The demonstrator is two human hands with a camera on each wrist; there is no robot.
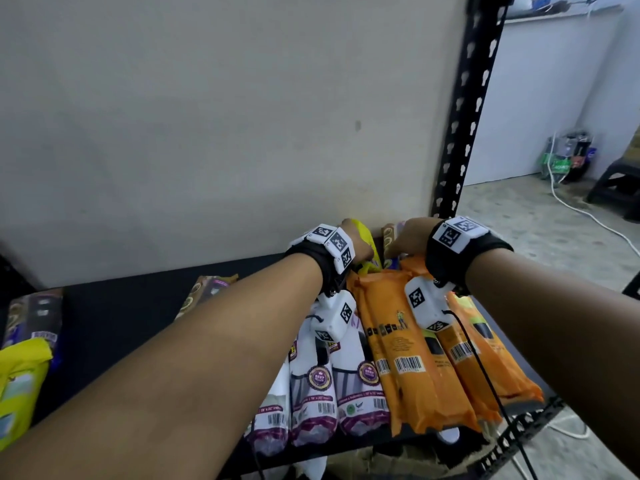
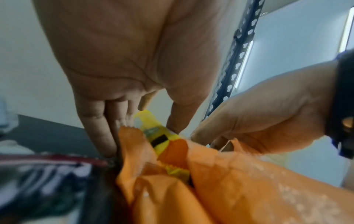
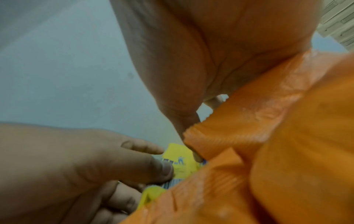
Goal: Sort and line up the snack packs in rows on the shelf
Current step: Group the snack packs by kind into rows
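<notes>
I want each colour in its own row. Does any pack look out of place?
Yes. A yellow pack is wedged among the orange packs at the back right of the shelf, where both hands reach.

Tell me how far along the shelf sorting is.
Partly done. The orange packs and white packs already lie in side-by-side rows at the shelf's right end. In hand: the left hand pinches a yellow pack behind the orange row, while the right hand works the orange packs' far ends. Left: the dark packs and another yellow pack at the left end lie unsorted.
</notes>
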